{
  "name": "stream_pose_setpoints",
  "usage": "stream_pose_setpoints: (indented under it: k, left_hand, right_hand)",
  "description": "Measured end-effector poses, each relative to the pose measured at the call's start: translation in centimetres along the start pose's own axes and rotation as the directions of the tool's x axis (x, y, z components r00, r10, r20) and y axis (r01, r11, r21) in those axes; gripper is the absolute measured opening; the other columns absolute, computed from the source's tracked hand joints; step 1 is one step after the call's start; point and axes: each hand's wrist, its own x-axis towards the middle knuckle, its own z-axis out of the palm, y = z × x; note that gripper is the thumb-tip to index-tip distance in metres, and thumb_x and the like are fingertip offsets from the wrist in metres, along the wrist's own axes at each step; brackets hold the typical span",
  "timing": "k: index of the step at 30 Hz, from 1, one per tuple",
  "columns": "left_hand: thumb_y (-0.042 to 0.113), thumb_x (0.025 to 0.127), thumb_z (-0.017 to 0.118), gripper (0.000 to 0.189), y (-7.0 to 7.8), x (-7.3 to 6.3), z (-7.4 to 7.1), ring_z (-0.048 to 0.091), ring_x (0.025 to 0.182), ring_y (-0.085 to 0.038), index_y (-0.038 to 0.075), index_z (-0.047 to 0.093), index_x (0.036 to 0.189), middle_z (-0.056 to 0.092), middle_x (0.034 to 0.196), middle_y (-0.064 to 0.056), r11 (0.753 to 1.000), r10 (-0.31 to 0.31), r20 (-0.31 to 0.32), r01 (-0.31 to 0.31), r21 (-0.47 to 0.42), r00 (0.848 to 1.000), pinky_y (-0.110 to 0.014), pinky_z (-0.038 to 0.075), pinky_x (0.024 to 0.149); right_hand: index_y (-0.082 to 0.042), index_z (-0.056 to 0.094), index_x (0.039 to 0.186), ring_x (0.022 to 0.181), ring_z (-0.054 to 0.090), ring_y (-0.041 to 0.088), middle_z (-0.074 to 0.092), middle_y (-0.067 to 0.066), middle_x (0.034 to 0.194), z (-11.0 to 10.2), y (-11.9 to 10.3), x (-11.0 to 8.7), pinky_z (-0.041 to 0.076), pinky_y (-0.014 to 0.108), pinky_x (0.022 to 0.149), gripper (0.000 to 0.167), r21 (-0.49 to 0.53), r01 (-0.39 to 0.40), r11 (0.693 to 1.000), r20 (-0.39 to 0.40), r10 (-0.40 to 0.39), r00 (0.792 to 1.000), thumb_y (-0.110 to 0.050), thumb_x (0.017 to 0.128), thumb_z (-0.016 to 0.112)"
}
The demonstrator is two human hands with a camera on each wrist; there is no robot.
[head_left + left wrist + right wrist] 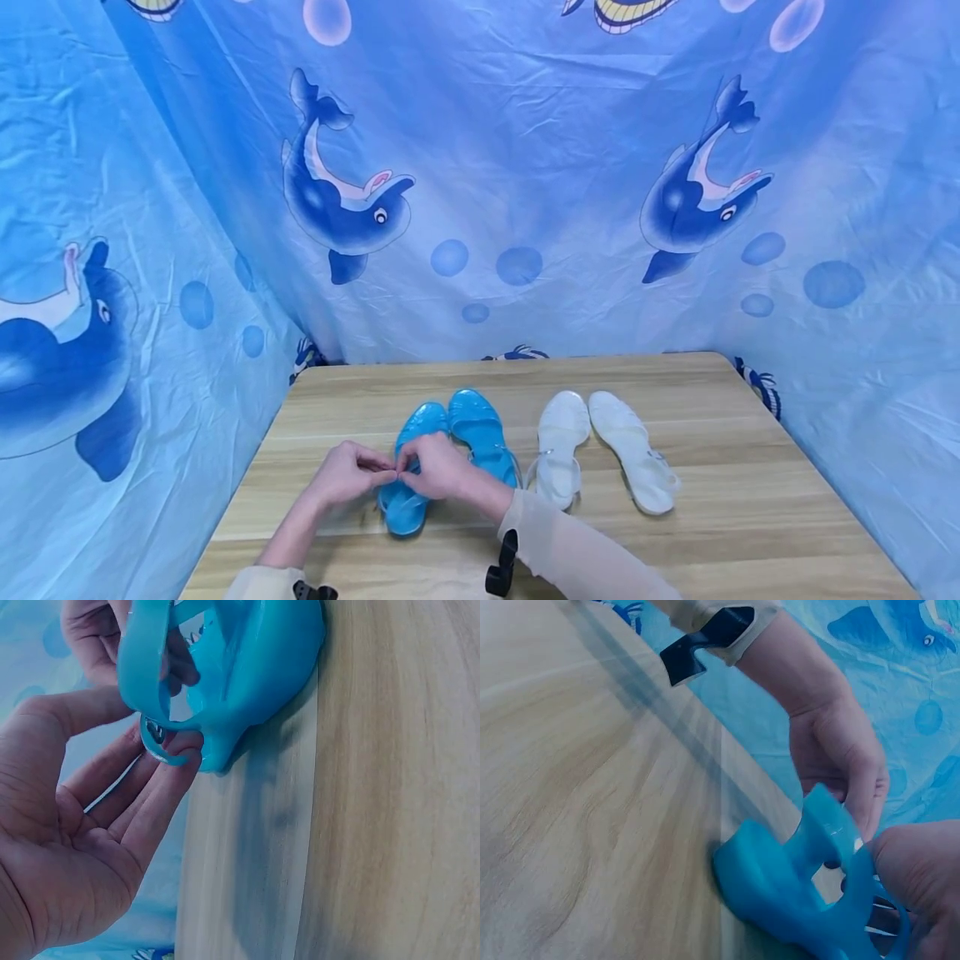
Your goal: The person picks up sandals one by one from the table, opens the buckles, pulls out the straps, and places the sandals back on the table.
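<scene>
A blue jelly sandal [406, 518] stands on the wooden table, and both hands meet at its ankle strap. In the left wrist view, my left hand [82, 817] pinches the strap [144, 667] beside its small metal buckle [154, 729], with the thumb above and fingertips at the curled strap end [171, 759]. My right hand [438, 467] pinches the same strap from the other side; the sandal partly hides its fingers in the left wrist view. Right of this sandal lies a second blue sandal [477, 421], partly covered by the right forearm.
Two clear white sandals, a left one [564, 421] and a right one [633, 450], lie on the right part of the wooden table [750, 500]. A blue dolphin-print curtain [480, 167] hangs behind the table and at both sides.
</scene>
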Motion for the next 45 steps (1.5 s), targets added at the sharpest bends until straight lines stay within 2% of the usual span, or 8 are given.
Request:
stream_pose_setpoints:
  k: [3, 8, 14, 21, 28, 32, 37, 45]
  left_hand:
    - [0.021, 0.087, 0.087, 0.013, -0.1, 0.0, 0.0, 0.074, 0.084, -0.011, 0.011, 0.086, 0.096, 0.083, 0.092, -0.004, 0.999, 0.024, -0.008, -0.024, 0.040, 1.000, -0.024, 0.060, 0.072]
    - [0.014, 0.085, 0.085, 0.008, -0.1, 0.3, 0.0, 0.072, 0.077, -0.008, 0.011, 0.086, 0.092, 0.082, 0.088, -0.003, 0.992, 0.114, -0.036, -0.112, 0.066, 0.993, -0.021, 0.059, 0.068]
    - [0.011, 0.085, 0.083, 0.006, -0.8, 0.5, 0.5, 0.069, 0.072, -0.002, 0.011, 0.085, 0.090, 0.081, 0.083, -0.001, 0.990, 0.136, -0.075, -0.133, 0.043, 0.988, -0.020, 0.057, 0.065]
    - [0.017, 0.090, 0.084, 0.016, -0.9, 0.5, 0.0, 0.076, 0.082, -0.011, 0.006, 0.085, 0.102, 0.083, 0.094, -0.008, 0.992, 0.113, 0.031, -0.111, -0.056, 0.993, -0.020, 0.061, 0.071]
    - [0.022, 0.092, 0.084, 0.014, -0.8, 0.5, -0.3, 0.077, 0.085, -0.008, 0.011, 0.085, 0.100, 0.084, 0.097, -0.005, 0.984, 0.178, 0.051, -0.178, 0.010, 0.983, -0.020, 0.062, 0.073]
    - [0.022, 0.093, 0.083, 0.014, -0.9, 0.6, -0.3, 0.076, 0.082, -0.005, 0.010, 0.085, 0.100, 0.084, 0.095, -0.005, 0.978, 0.209, 0.044, -0.209, 0.009, 0.977, -0.021, 0.062, 0.072]
    - [0.019, 0.092, 0.084, 0.015, -1.2, 0.5, -0.2, 0.077, 0.080, -0.006, 0.007, 0.085, 0.100, 0.083, 0.093, -0.006, 0.975, 0.222, 0.054, -0.222, -0.022, 0.973, -0.020, 0.061, 0.072]
    - [0.022, 0.090, 0.087, 0.019, -1.1, 0.4, -0.5, 0.077, 0.080, -0.010, 0.006, 0.084, 0.100, 0.082, 0.091, -0.006, 0.985, 0.163, 0.118, -0.153, -0.085, 0.980, -0.022, 0.062, 0.071]
  right_hand:
    - [-0.021, 0.083, 0.100, 0.083, 0.065, -0.006, 0.080, -0.013, 0.096, 0.2, 0.1, -0.1, 0.051, 0.011, 0.074, 0.005, 0.039, -0.010, 0.999, 0.010, 0.010, 1.000, -0.023, 0.100, 0.078]
    - [-0.019, 0.083, 0.100, 0.072, 0.060, -0.008, 0.079, -0.012, 0.094, 0.2, 0.2, -0.2, 0.050, 0.012, 0.065, 0.006, 0.080, -0.031, 0.996, -0.008, 0.032, 0.999, -0.022, 0.099, 0.078]
    - [-0.018, 0.082, 0.098, 0.071, 0.058, -0.008, 0.079, -0.011, 0.095, 0.3, 0.3, -0.2, 0.050, 0.012, 0.063, 0.005, 0.116, -0.045, 0.992, -0.013, 0.047, 0.999, -0.020, 0.099, 0.077]
    - [-0.018, 0.079, 0.094, 0.073, 0.059, -0.007, 0.076, -0.011, 0.092, -0.2, 0.3, 0.0, 0.050, 0.012, 0.066, 0.005, 0.130, -0.040, 0.991, -0.022, 0.043, 0.999, -0.018, 0.099, 0.077]
    - [-0.018, 0.080, 0.093, 0.069, 0.059, -0.002, 0.072, -0.013, 0.085, -0.3, 0.3, -0.3, 0.051, 0.016, 0.062, 0.006, 0.182, -0.099, 0.978, 0.021, 0.096, 0.995, -0.019, 0.099, 0.078]
    - [-0.019, 0.079, 0.092, 0.068, 0.058, 0.000, 0.071, -0.012, 0.085, -0.3, 0.2, -0.4, 0.050, 0.016, 0.060, 0.007, 0.176, -0.112, 0.978, 0.030, 0.108, 0.994, -0.019, 0.099, 0.078]
    - [-0.021, 0.076, 0.093, 0.073, 0.058, -0.003, 0.072, -0.014, 0.090, -0.1, 0.2, -0.5, 0.049, 0.014, 0.064, 0.008, 0.114, -0.064, 0.991, 0.052, 0.059, 0.997, -0.019, 0.100, 0.076]
    - [-0.019, 0.077, 0.096, 0.080, 0.060, -0.007, 0.075, -0.012, 0.091, -0.2, 0.5, -0.4, 0.050, 0.010, 0.071, 0.005, 0.068, 0.037, 0.997, 0.025, -0.039, 0.999, -0.016, 0.099, 0.075]
